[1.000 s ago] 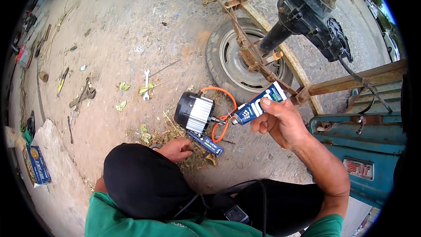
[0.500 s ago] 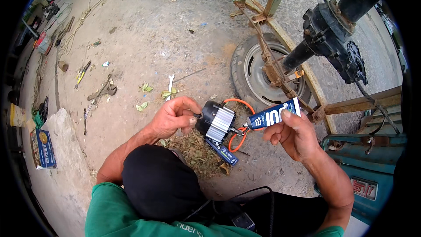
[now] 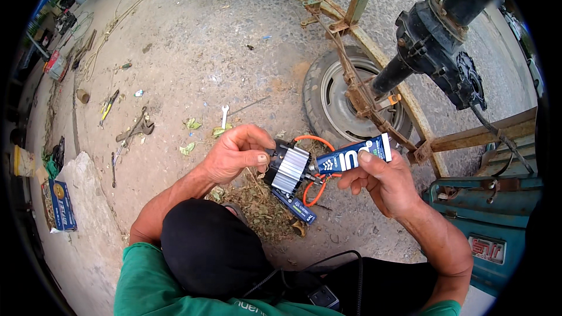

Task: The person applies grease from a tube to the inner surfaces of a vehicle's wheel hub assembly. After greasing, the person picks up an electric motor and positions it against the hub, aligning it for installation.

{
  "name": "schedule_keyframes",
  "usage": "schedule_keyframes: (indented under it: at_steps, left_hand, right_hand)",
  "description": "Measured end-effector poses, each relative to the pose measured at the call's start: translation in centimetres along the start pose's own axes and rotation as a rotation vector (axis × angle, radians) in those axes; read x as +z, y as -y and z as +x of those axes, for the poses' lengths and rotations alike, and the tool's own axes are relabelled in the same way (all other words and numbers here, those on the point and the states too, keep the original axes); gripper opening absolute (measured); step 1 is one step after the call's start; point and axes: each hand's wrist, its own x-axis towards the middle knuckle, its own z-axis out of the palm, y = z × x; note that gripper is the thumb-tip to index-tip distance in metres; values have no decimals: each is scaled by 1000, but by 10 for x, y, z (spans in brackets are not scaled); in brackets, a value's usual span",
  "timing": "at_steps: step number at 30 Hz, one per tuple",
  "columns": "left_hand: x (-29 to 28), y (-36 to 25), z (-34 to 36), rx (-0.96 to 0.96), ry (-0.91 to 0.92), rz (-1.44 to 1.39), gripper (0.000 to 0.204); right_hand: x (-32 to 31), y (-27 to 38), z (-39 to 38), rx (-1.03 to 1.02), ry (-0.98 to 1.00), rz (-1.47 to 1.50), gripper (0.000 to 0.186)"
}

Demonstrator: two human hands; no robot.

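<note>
My right hand [image 3: 386,182] is closed around a blue and white squeeze tube [image 3: 342,160], thumb pressed on its side. The tube lies nearly level, its nozzle end pointing left at a motor [image 3: 291,171] with a black body and silver fins. That nozzle appears close to the motor's shaft side; whether they touch I cannot tell. At the motor's left end, my left hand [image 3: 237,155] has thumb and forefinger pinched together, and what they grip is too small to make out. A narrow blue box [image 3: 297,208] lies beside the motor, and an orange cable [image 3: 314,200] loops behind and around it.
A wheel [image 3: 345,93] and rusty frame [image 3: 389,52] stand beyond the motor, with a black axle housing [image 3: 430,38] at upper right. A teal metal panel [image 3: 468,216] borders the right. Leftward on the ground lie a wrench [image 3: 225,116], adjustable wrench [image 3: 137,127] and pliers [image 3: 109,107].
The tube has moved left, bringing its nozzle closer to the motor. My left hand stays at the motor's left end with its fingers pinched. The whole view has shifted slightly.
</note>
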Motion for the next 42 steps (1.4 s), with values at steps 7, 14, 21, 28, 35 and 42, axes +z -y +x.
schedule_keyframes:
  at_steps: [7, 14, 21, 28, 35, 42]
  left_hand:
    - [11, -20, 3, 92, -23, 235, 16]
    - [37, -57, 8, 32, -9, 264, 16]
    - [61, -73, 27, 71, 177, 165, 21]
    - [66, -63, 38, 57, 245, -73, 18]
    - [67, -61, 33, 80, 169, 103, 18]
    - [65, -60, 30, 64, 129, 140, 18]
  right_hand:
    - [-2, -3, 0, -7, 37, 114, 34]
    - [-6, -1, 1, 41, 80, 388, 37]
    - [-6, 0, 1, 52, 102, 473, 37]
    - [-4, 5, -5, -27, 131, 492, 38]
    - [-5, 4, -3, -37, 139, 455, 39]
    - [-1, 3, 0, -45, 135, 439, 39]
